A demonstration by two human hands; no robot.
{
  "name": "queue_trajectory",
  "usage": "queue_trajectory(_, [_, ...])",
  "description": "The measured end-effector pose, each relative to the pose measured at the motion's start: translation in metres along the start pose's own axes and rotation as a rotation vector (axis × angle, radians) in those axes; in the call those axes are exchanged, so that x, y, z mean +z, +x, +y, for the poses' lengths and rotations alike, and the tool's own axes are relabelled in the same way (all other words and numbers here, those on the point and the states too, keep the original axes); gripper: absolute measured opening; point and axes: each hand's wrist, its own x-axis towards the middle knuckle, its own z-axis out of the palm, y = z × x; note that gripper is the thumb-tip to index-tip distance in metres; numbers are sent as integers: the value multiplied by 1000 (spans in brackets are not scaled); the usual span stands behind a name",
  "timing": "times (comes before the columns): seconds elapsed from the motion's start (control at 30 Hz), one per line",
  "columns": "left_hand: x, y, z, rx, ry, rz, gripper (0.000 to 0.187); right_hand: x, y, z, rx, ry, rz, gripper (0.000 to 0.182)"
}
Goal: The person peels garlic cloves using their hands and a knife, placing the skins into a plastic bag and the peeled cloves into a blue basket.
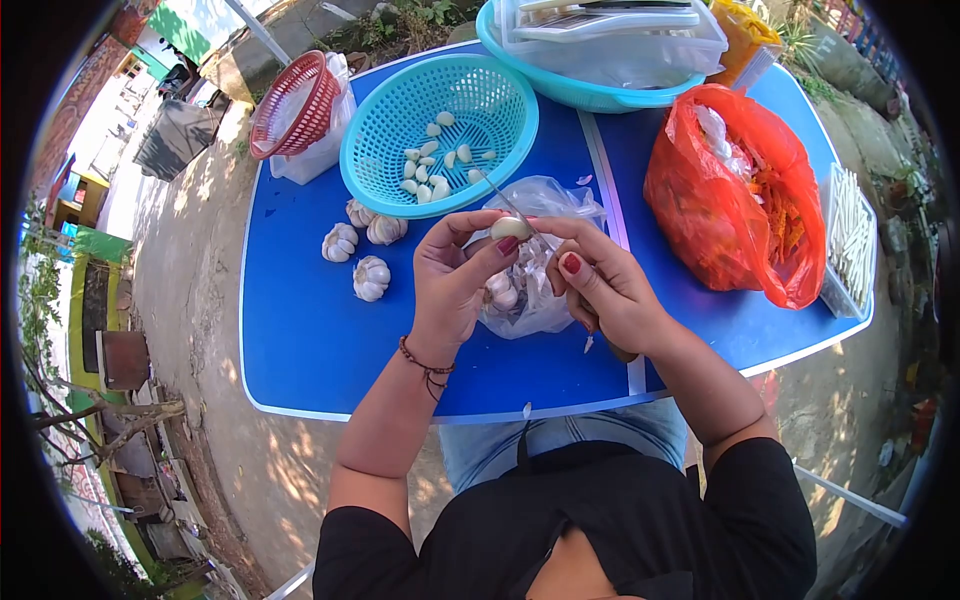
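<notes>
Pinched between the thumb and fingers of my left hand (458,275) is a pale garlic clove (508,229). My right hand (618,290) is closed around a small knife (501,194), whose thin blade points up and left across the clove. Part of its handle shows below my right palm. Under both hands lies a clear plastic bag (535,318) with garlic and papery skins in it. Whole garlic bulbs (371,278) sit to the left on the table. Just beyond, several peeled cloves (425,190) rest in a turquoise colander (375,110).
The blue table (300,350) carries a red basket (325,100) over a clear container at back left. A turquoise basin (600,98) with plastic boxes stands at the back. On the right are a red plastic bag (690,220) and a box of white sticks (850,235).
</notes>
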Motion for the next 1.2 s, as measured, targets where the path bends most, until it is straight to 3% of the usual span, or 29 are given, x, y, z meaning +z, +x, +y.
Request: queue_trajectory(1.2, [0, 0, -3, 6, 7, 8, 28, -1, 2, 4, 24, 106, 8, 37])
